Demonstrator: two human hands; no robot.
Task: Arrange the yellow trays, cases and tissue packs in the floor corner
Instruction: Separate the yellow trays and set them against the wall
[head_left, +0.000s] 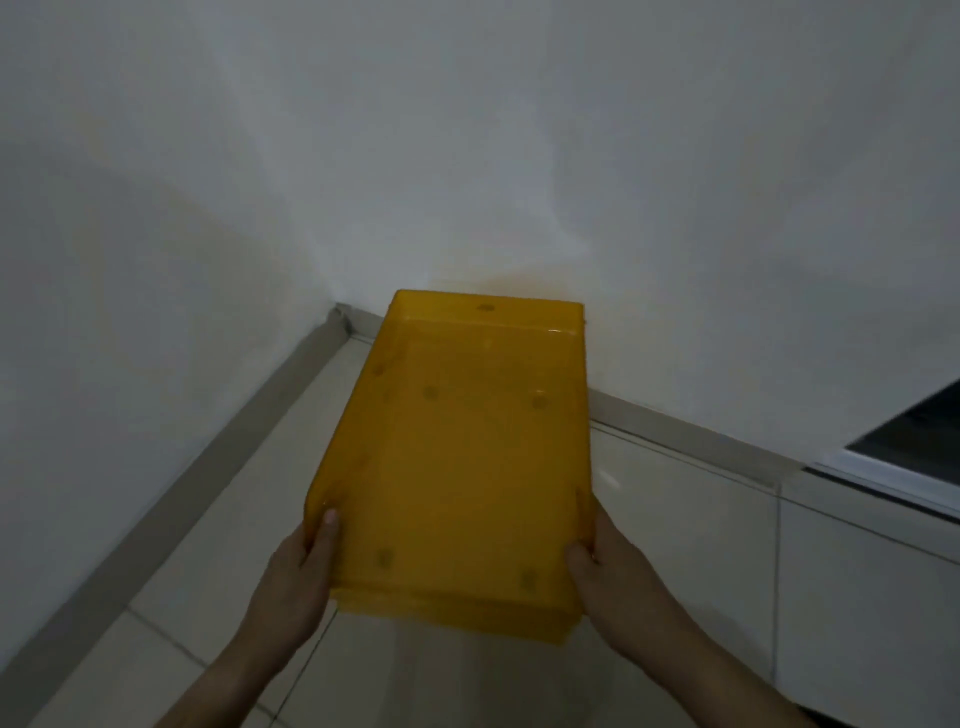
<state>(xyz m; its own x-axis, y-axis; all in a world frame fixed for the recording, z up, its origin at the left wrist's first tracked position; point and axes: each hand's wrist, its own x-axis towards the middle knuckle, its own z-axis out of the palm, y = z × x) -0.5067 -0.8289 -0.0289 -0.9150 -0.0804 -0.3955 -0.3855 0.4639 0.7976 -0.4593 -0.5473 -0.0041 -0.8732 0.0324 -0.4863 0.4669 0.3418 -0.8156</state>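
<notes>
1. My forearms come up from the bottom of the view, one on each side, over the pale tiled floor (171, 613).
2. My left grip (291, 577) holds the near left corner of the yellow tray (467, 467). The thumb (329, 522) lies up along the side wall, and the other fingers are hidden under the tray.
3. My right grip (615, 577) holds the near right corner. The thumb presses over the rim onto the inside, and the remaining fingers are out of sight below.
4. The tray is translucent, rectangular and open at the top, with its long axis running away from me. Dark round marks show through its base. A second yellow lip shows below its near edge; I cannot tell whether another tray is nested beneath.
5. The tray is in my hands above the floor, with its near end over the tiles and its far end pointing at the corner. I cannot tell whether the far end touches the wall or the floor.
6. A grey skirting board (228, 447) runs along both walls and meets in the corner just left of the tray's far end.
7. Two plain white walls (467, 145) rise behind, with a faint yellow glow on the wall just above the tray's far rim.
8. At the right edge a dark panel (922, 436) sits in a white frame, well apart from the tray.
</notes>
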